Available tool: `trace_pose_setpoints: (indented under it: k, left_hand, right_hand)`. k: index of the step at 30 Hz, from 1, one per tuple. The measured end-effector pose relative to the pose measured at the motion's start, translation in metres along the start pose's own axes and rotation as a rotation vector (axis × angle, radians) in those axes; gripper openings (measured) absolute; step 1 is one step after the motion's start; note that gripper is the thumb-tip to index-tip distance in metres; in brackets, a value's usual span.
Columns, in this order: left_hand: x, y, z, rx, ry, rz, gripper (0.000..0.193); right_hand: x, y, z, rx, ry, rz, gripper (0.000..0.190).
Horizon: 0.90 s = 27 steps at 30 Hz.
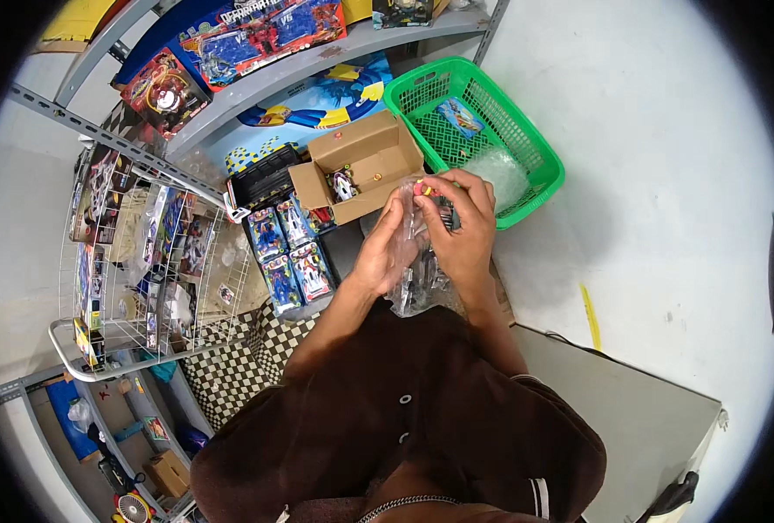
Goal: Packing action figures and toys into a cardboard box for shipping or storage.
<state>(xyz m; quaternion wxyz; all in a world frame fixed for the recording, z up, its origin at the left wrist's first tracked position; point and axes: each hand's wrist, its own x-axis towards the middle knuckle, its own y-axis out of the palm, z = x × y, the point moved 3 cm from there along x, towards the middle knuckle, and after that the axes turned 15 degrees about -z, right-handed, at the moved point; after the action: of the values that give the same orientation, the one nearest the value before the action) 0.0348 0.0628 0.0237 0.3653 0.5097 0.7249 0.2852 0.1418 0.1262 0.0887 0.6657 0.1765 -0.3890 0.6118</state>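
My left hand (381, 248) holds a clear plastic bag (413, 287) by its upper part. Between the thumb and fingers of my right hand (462, 225) is a small red and yellow piece (423, 189), at the top of the bag. Dark and clear contents show through the plastic, too blurred to name. Just beyond my hands stands an open cardboard box (367, 153) with a white toy car (343, 185) and a small orange piece (377, 177) inside. Several packaged toys (295, 268) lie in rows left of my left hand.
A green plastic basket (547, 163) behind my right hand holds a blue card (460, 118) and clear plastic wrap (499, 175). A grey metal shelf (360, 40) with boxed toys spans the top. At left stands a wire rack (145, 274); a white wall (648, 196) rises at right.
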Motion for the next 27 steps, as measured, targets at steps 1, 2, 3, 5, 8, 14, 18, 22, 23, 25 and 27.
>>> trace_pose_setpoints:
  k: [1,2,3,5,8,14,18,22,23,25,27]
  left_hand:
    - [-0.001,0.000,0.000,-0.003,-0.008,0.011,0.050]
    - [-0.001,0.000,0.000,-0.001,-0.007,0.010,0.050]
    - [-0.002,0.000,0.000,-0.011,-0.012,0.020,0.052]
    - [-0.004,0.001,-0.001,-0.023,-0.020,0.030,0.053]
    - [-0.007,0.002,-0.004,-0.038,-0.049,0.027,0.055]
    - [-0.005,0.003,-0.005,-0.033,-0.035,0.027,0.055]
    - [-0.003,0.008,-0.009,-0.136,-0.047,0.046,0.052]
    - [-0.006,0.010,-0.012,-0.134,-0.030,0.041,0.052]
    - [-0.006,0.010,-0.012,-0.133,-0.031,0.040,0.052]
    - [-0.006,0.011,-0.013,-0.116,-0.019,0.043,0.054]
    - [-0.007,0.011,-0.015,-0.055,-0.011,0.042,0.055]
  right_hand:
    - [0.000,-0.002,0.001,0.002,0.000,-0.001,0.028]
    - [0.002,-0.005,0.002,-0.004,0.044,0.021,0.028]
    - [0.002,-0.006,0.002,-0.010,0.088,0.044,0.028]
    - [0.000,-0.003,-0.001,-0.015,0.085,0.055,0.027]
    - [0.003,-0.004,0.003,-0.049,0.071,0.067,0.026]
    - [0.010,-0.005,0.013,-0.104,0.024,0.081,0.028]
    - [0.016,-0.006,0.016,-0.083,0.020,0.108,0.030]
    - [0.019,-0.009,0.018,-0.105,0.023,0.093,0.027]
    - [0.019,-0.008,0.019,-0.115,0.011,0.091,0.025]
    - [0.019,-0.005,0.019,-0.125,0.001,0.088,0.024]
    - [0.018,-0.003,0.019,-0.114,0.013,0.073,0.018]
